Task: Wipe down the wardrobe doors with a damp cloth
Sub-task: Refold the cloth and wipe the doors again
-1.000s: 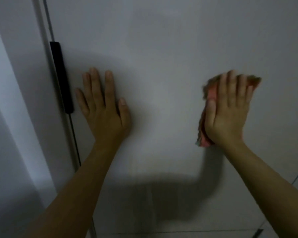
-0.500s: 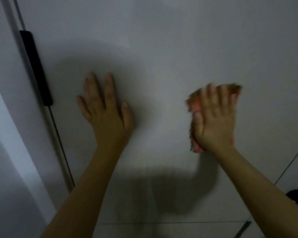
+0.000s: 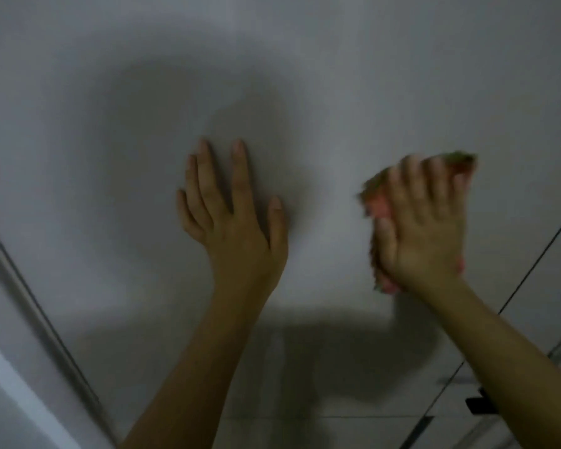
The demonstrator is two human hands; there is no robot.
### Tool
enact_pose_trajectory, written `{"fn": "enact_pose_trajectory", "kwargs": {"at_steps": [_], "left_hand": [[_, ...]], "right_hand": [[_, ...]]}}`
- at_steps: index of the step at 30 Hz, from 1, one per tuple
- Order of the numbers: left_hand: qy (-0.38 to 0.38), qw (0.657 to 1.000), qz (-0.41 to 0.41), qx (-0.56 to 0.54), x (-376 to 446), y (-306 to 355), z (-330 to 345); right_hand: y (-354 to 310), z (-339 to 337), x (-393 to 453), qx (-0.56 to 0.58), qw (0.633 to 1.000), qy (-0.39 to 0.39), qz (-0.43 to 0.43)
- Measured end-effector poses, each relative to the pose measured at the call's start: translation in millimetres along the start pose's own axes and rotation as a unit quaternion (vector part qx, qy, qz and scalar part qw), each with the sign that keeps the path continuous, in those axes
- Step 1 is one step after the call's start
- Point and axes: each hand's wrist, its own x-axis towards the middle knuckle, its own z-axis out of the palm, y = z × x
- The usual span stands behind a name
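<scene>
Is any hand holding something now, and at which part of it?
The right hand presses the pink cloth flat against the wardrobe door, covering its middle with straight fingers. The left hand holds nothing; it rests on the door.

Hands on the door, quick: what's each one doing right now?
Left hand: open, flat on the wardrobe door, holding nothing.
Right hand: open, straight fingers pressing the pink cloth against the door.

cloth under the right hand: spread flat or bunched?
Bunched. The pink cloth shows as a thick wad around the right hand, which presses it flat-fingered on the wardrobe door. Exact folds are blurred.
</scene>
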Motion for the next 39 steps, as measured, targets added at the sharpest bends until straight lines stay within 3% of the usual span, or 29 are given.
{"fn": "enact_pose_trajectory", "kwargs": {"at_steps": [3, 6, 7, 9, 11, 13, 17, 19, 21, 23, 25, 27, 28, 30, 32, 34, 36, 37, 38, 39], "left_hand": [[-0.007, 1.000, -0.020, -0.003, 0, 5, 4], [-0.010, 0.999, -0.036, -0.011, 1, 10, 7], [-0.006, 0.999, -0.042, -0.016, 1, 13, 8], [0.005, 0.998, -0.059, -0.029, 2, 20, 8], [0.018, 0.995, -0.085, -0.041, 1, 27, 7], [0.026, 0.993, -0.104, -0.048, -3, 34, 8], [0.004, 0.995, -0.076, -0.060, -19, 62, 17], [-0.014, 0.996, -0.056, -0.065, -29, 78, 26], [-0.027, 0.996, -0.044, -0.072, -39, 93, 33], [-0.035, 0.996, -0.028, -0.074, -46, 107, 41], [-0.034, 0.997, -0.016, -0.062, -51, 117, 50], [-0.027, 0.998, -0.021, -0.045, -52, 122, 57], [-0.025, 0.999, -0.024, -0.039, -53, 123, 59], [-0.024, 0.999, -0.026, -0.030, -54, 121, 61], [-0.027, 0.999, -0.025, -0.026, -55, 120, 60], [-0.032, 0.999, -0.026, -0.029, -54, 123, 59], [-0.039, 0.998, -0.034, -0.038, -54, 125, 58], [-0.042, 0.997, -0.041, -0.045, -55, 127, 57], [-0.043, 0.997, -0.046, -0.051, -57, 130, 57], [-0.043, 0.997, -0.046, -0.055, -60, 134, 58]], "right_hand": [[17, -3, 21, 0.009, 0.986, 0.055, 0.160], [-16, 2, 22, 0.036, 0.955, 0.086, 0.280], [-27, 4, 12, 0.038, 0.964, 0.064, 0.254], [-38, 7, -18, 0.026, 0.993, -0.001, 0.112], [-18, 6, -41, 0.015, 0.999, -0.030, -0.019], [20, 1, -48, 0.016, 0.999, -0.025, -0.031], [94, -10, -32, 0.020, 0.981, 0.052, 0.185], [94, -9, -22, 0.035, 0.947, 0.099, 0.303], [69, -6, -17, 0.050, 0.922, 0.109, 0.367], [42, -2, -29, 0.043, 0.945, 0.062, 0.319], [31, 0, -53, 0.038, 0.985, 0.003, 0.167], [54, -1, -71, 0.027, 0.998, -0.015, 0.050], [73, -4, -77, 0.027, 0.999, -0.011, 0.038], [116, -13, -79, 0.032, 0.995, 0.020, 0.094], [152, -11, -80, 0.049, 0.975, 0.059, 0.207], [175, 11, -89, 0.094, 0.924, 0.051, 0.368], [157, 25, -91, 0.151, 0.845, -0.016, 0.512], [136, 27, -90, 0.158, 0.835, -0.050, 0.525], [110, 23, -89, 0.152, 0.854, -0.063, 0.494], [84, 15, -90, 0.131, 0.899, -0.059, 0.414]]}}
